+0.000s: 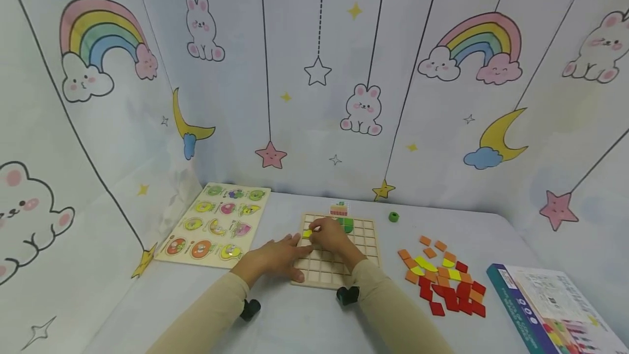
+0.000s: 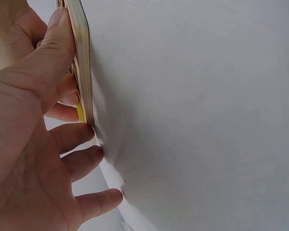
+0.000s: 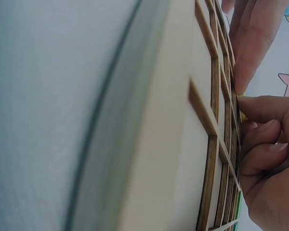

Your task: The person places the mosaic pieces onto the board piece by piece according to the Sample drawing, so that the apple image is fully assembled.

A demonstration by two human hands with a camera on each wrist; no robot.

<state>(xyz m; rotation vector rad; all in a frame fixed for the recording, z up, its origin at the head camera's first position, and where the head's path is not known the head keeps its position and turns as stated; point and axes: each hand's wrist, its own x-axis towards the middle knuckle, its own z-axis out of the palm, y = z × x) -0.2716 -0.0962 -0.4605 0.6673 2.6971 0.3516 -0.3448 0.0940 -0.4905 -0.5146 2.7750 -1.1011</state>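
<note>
A wooden grid board (image 1: 314, 276) lies on the table, with green pieces (image 1: 346, 225) in its upper right cells. My right hand (image 1: 331, 235) is over the upper left of the board, thumb and fingers bent in a pinch at a small yellow tile (image 1: 307, 234). In the right wrist view, the fingertips of that hand (image 3: 267, 149) mostly hide the yellow tile. My left hand (image 1: 279, 257) rests along the board's left side with its fingers spread. The left wrist view shows the left thumb (image 2: 58, 36) on the board's edge (image 2: 84, 62).
Orange, yellow and red tiles (image 1: 451, 299) lie scattered right of the board. A fruit picture board (image 1: 162, 257) lies to the left. Beyond the grid are a small picture card (image 1: 339, 208) and a green ring-shaped piece (image 1: 393, 217). A box (image 1: 555, 294) sits at the right.
</note>
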